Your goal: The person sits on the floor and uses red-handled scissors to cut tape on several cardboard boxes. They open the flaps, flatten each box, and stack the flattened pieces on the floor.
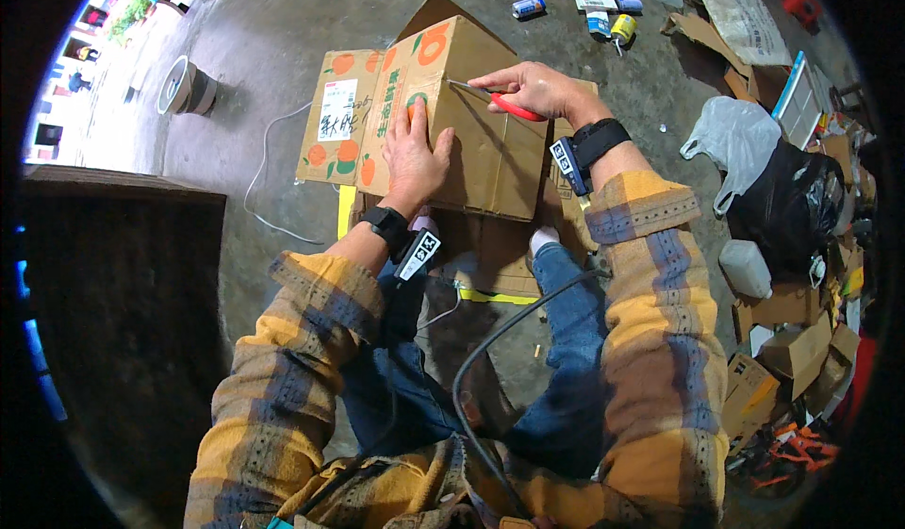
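A brown cardboard carton [495,147] printed with orange fruit lies tilted in front of me. Its side flap [314,115] spreads to the left and bears a white label [338,110] with writing. My left hand [416,154] rests on the carton across an edge, fingers spread and thumb apart. In my right hand [541,90] is a pair of red-handled scissors [520,107]. The blades point left, with the tip at the carton's upper edge; I cannot tell whether it has gone into the cardboard. Part of the carton's far flap shows behind the top.
More cardboard [505,274] edged with yellow lies under the carton by my feet. A white cable [263,168] curves across the floor at left, near a bucket [187,87]. Cans [529,8] lie ahead. Plastic bags [785,189], a jug [746,269] and boxes [795,352] clutter the right.
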Motion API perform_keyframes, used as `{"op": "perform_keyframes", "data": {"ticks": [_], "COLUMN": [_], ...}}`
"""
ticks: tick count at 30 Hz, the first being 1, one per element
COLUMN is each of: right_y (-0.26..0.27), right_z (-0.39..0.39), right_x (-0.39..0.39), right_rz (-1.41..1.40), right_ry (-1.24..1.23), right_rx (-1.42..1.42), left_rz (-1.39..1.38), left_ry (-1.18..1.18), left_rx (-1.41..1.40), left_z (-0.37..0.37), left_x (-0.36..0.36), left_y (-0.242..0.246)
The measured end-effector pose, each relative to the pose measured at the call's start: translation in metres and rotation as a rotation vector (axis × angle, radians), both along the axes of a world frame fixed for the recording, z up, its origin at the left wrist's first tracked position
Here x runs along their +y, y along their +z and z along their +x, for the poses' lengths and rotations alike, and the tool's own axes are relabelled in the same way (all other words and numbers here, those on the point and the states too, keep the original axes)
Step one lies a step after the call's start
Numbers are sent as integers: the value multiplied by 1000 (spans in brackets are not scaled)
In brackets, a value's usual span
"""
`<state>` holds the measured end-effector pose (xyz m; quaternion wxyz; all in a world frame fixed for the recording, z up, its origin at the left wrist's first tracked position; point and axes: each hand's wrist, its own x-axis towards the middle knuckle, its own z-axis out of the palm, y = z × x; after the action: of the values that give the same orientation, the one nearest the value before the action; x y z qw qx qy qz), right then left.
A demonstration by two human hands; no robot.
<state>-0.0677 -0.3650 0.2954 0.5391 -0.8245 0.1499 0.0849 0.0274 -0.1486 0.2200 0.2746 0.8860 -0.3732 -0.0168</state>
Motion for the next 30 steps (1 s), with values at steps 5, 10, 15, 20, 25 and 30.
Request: {"op": "perform_keyframes", "data": {"ticks": [5, 10, 15, 20, 25, 30], "right_y": [-14, -25, -36, -63, -103, -131], "right_z": [1, -6, -15, -25, -40, -52], "right_x": [-5, -8, -14, -24, -29, -42], "right_rz": [-2, 7, 14, -50, -41, -83], "right_ry": [12, 1, -5, 72, -1, 35], "right_rx": [-32, -24, -49, -29, -11, -48], "left_rz": [-24, -36, -19, -27, -96, -105], "left_ry": [-21, -38, -63, -75, -105, -100], "left_rx": [10, 0, -46, -9, 92, 199], "left_z": [4, 5, 0, 7, 27, 39], "left_x": [3, 2, -1, 6, 16, 22], "left_y": [-2, -1, -1, 2, 5, 8]}}
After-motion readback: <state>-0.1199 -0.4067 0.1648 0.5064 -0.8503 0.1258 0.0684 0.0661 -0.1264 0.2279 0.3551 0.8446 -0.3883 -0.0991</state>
